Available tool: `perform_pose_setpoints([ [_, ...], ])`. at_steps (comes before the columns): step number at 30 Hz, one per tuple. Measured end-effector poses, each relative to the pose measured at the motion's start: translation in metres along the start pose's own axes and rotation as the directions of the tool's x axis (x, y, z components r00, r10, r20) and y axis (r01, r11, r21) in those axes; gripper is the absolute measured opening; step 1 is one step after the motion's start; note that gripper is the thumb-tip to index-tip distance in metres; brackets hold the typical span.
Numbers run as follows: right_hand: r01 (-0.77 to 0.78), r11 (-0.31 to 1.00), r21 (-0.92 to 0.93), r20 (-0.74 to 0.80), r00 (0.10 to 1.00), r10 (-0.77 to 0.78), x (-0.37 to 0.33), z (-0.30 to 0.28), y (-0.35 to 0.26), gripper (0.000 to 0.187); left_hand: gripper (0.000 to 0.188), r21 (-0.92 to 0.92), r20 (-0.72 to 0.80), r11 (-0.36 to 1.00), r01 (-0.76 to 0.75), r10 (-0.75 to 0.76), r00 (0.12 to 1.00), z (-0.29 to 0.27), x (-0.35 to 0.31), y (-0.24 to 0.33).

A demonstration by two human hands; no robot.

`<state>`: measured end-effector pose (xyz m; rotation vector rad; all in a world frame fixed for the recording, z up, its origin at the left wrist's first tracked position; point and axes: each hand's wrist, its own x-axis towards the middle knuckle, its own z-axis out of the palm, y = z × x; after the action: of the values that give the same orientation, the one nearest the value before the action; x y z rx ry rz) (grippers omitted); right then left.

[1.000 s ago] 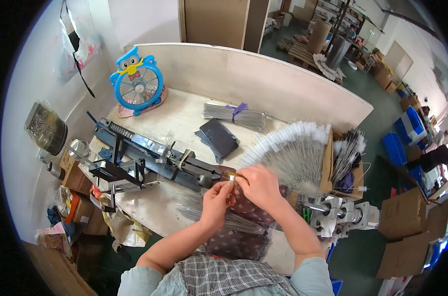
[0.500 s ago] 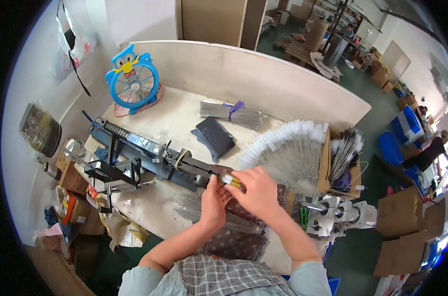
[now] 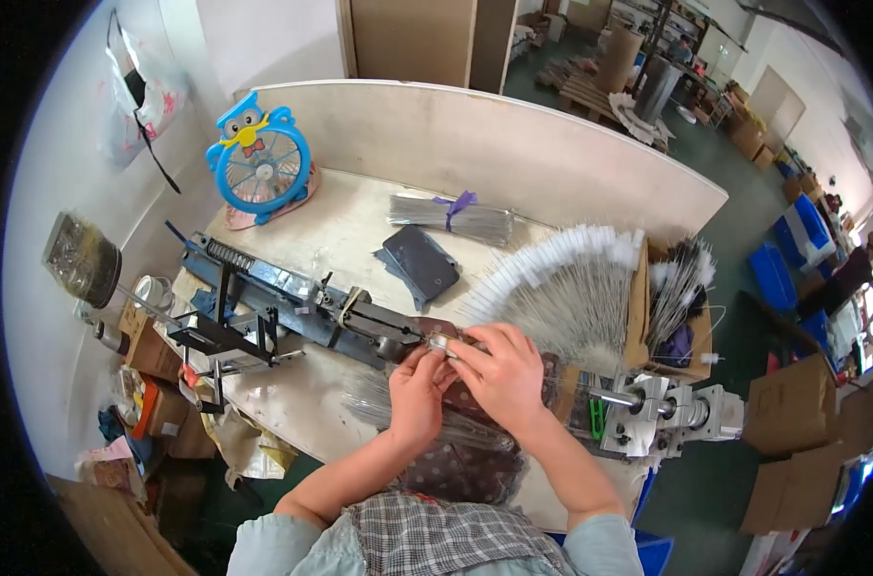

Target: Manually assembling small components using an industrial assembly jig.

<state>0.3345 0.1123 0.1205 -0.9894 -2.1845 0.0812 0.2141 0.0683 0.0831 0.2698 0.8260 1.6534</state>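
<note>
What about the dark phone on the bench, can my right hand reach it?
Likely yes: nothing seems to stand between your right hand and the dark phone, which lies uncovered, though that hand is busy at a small shiny piece.

Held piece (image 3: 438,342), centre: glossy, silvery, metal-looking. Jig (image 3: 326,331) left of it: dark metal, worn. Wire bundle (image 3: 425,219), upper centre: bare grey metal, cloth-like purple tie (image 3: 459,207). Phone (image 3: 425,261): smooth black gloss. Fan (image 3: 266,173), upper left: shiny blue plastic. Shaft (image 3: 616,396), lower right: polished metal. Carton (image 3: 790,408), right: matt cardboard. Tabletop (image 3: 350,206): pale, matt.
</note>
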Motion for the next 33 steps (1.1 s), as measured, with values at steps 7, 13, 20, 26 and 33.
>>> perform_pose_setpoints([
  [7,0.016,1.000,0.010,0.006,1.000,-0.016,0.001,-0.002,-0.002,0.026,0.005,-0.012,-0.020,0.999,0.038,-0.038,0.999,0.003,-0.001,0.001],
  [13,-0.029,0.999,0.013,0.057,0.998,0.029,0.000,-0.002,-0.003,0.026,0.004,-0.071,-0.061,0.993,0.090,-0.094,0.994,0.019,-0.006,0.011],
  [20,-0.008,1.000,0.026,-0.004,1.000,0.008,-0.002,0.004,-0.009,0.025,0.005,-0.041,-0.033,0.996,0.075,-0.076,0.997,0.008,-0.005,0.008],
  [26,-0.018,1.000,-0.016,-0.036,0.999,0.017,-0.007,0.001,-0.004,0.028,0.005,0.031,-0.033,0.998,0.058,-0.057,0.998,0.003,-0.002,0.001],
  [33,-0.029,0.999,0.019,-0.074,0.997,0.030,0.000,0.009,-0.007,0.030,0.010,-0.080,-0.017,0.994,0.074,-0.076,0.997,-0.005,0.004,-0.004],
])
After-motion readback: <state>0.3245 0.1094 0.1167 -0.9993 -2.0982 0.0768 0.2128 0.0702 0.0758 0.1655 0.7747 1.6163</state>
